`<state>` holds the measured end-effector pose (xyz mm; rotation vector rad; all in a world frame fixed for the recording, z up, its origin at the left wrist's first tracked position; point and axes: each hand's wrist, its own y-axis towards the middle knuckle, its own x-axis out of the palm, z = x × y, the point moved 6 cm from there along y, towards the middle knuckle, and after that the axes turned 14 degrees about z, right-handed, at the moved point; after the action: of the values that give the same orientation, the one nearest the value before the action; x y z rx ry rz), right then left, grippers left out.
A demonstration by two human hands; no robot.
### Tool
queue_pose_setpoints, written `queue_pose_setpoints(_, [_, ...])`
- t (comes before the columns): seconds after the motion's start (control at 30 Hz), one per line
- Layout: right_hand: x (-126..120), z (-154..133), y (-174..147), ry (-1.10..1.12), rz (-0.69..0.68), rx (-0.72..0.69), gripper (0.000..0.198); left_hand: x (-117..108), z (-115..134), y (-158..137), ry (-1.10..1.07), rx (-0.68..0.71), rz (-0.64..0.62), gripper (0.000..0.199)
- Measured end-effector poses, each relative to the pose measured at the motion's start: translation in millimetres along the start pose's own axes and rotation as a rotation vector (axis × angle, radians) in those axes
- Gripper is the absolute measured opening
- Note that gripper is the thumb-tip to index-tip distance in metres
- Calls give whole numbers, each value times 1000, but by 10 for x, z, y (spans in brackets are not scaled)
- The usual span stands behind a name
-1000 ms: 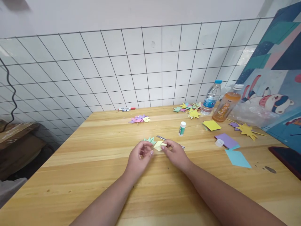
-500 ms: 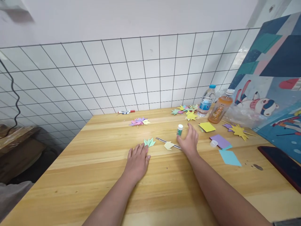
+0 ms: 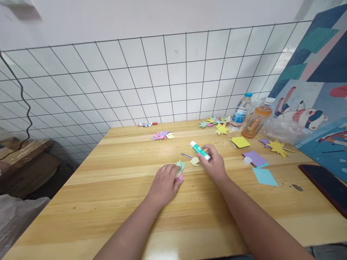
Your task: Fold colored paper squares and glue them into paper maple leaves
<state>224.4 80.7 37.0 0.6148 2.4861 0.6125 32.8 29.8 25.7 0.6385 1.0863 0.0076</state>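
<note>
My right hand (image 3: 216, 165) is closed around a white and green glue stick (image 3: 198, 149), tilted with its white capped end up and to the left, above the table. My left hand (image 3: 164, 183) rests on the wood with its fingers curled over a folded paper piece (image 3: 181, 165). Green points stick out beyond the fingertips, and cream and pink parts show by the thumb; the rest is covered. Between the hands lies a small cream folded paper (image 3: 194, 161). It rests over a slim craft knife (image 3: 186, 155), whose other end is hidden.
Folded paper clusters (image 3: 163, 135) lie toward the back, near some markers (image 3: 148, 124). To the right are a water bottle (image 3: 241, 112), an orange drink bottle (image 3: 257, 120), yellow paper squares (image 3: 240, 142), a blue sheet (image 3: 265, 176), a clear cap (image 3: 247, 160) and a phone (image 3: 322, 186).
My right hand has taken hold of the glue stick, lifted it and tipped it leftward. My left hand has drawn the folded paper slightly right and nearer, turning it, with the fingers now curled.
</note>
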Motion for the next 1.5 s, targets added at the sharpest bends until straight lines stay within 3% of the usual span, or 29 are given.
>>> queue_pose_setpoints(0.13, [70, -137, -151, 194, -47, 43, 21, 51, 38, -28, -8, 63, -85, 30])
queue_pose_setpoints(0.33, [34, -248, -192, -83, -68, -157, 19, 77, 176, -79, -93, 105, -203, 32])
queue_pose_setpoints(0.5, [110, -232, -210, -264, -150, -237, 18, 100, 219, -108, -136, 113, -252, 31])
queue_pose_setpoints(0.73, [224, -248, -254, -394, -223, -316, 18, 129, 243, -127, -166, 114, -226, 39])
queue_pose_setpoints(1.17, [322, -262, -245, -454, -243, -358, 18, 227, 282, -87, -91, 86, -235, 11])
queue_pose_setpoints(1.5, [338, -228, -180, -485, -207, -412, 18, 217, 291, -56, -83, 76, -238, 10])
